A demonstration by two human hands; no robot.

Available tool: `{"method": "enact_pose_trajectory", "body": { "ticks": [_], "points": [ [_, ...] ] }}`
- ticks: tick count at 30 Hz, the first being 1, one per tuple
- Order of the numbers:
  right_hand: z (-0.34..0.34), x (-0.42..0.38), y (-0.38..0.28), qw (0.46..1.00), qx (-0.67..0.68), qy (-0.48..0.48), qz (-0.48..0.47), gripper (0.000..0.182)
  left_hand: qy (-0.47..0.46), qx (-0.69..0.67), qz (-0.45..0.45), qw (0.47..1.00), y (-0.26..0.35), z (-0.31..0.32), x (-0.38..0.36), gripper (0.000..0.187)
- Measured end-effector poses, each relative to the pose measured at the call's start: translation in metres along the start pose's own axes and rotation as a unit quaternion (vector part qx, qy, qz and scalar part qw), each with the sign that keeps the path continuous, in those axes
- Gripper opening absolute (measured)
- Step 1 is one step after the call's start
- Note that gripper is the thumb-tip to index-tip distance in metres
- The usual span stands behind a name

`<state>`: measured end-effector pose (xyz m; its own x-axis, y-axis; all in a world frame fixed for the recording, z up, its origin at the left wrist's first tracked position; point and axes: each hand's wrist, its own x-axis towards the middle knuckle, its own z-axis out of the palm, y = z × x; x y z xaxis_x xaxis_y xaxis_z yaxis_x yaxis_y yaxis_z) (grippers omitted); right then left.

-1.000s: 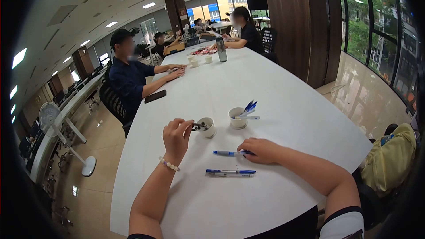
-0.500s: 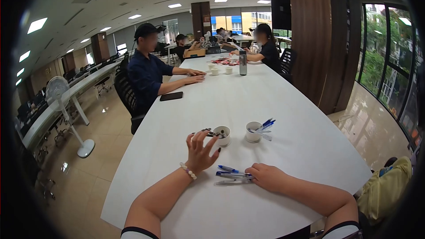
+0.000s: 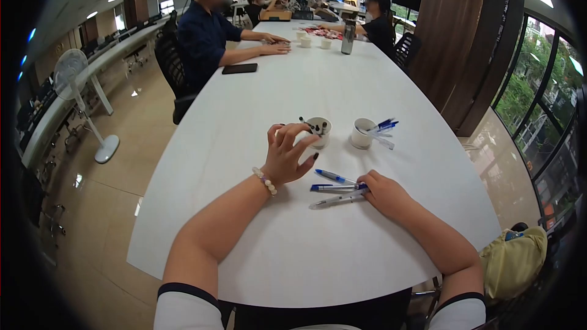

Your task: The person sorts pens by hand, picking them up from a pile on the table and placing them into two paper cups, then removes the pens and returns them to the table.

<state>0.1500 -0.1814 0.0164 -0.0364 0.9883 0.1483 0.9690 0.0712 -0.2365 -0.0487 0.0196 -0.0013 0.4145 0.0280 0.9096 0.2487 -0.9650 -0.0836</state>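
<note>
While the left hand (image 3: pixel 287 157) hovers open-fingered, the right hand (image 3: pixel 384 194) pins light, slippery pens (image 3: pixel 335 188) at three o'clock, best pinched mid-barrel.

A single head-worn camera looks forward and down along the white worktop (image 3: pixel 379 79), close above the person's forearms, wide-angle with dark rounded corners.
</note>
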Motion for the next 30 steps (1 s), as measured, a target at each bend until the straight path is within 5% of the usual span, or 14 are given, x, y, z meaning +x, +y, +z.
{"method": "enact_pose_trajectory", "body": {
  "ticks": [4, 15, 26, 30],
  "points": [
    [-0.002, 0.001, 0.006, 0.998, 0.060, 0.015, 0.018, 0.022, -0.153, -0.150, 0.134, 0.967, 0.015, -0.017, 0.004, 0.032],
    [0.004, 0.003, 0.023, 0.988, 0.147, 0.004, 0.057, 0.032, -0.351, -0.223, 0.163, 0.895, 0.034, -0.007, 0.007, 0.019],
    [0.018, 0.005, 0.063, 0.945, 0.306, 0.038, 0.111, 0.016, -0.178, -0.238, 0.074, 0.952, 0.019, 0.006, 0.000, 0.013],
    [0.016, 0.007, 0.074, 0.853, 0.462, 0.236, 0.051, 0.013, -0.081, -0.239, -0.003, 0.968, 0.021, 0.010, 0.000, 0.017]
  ]
}}
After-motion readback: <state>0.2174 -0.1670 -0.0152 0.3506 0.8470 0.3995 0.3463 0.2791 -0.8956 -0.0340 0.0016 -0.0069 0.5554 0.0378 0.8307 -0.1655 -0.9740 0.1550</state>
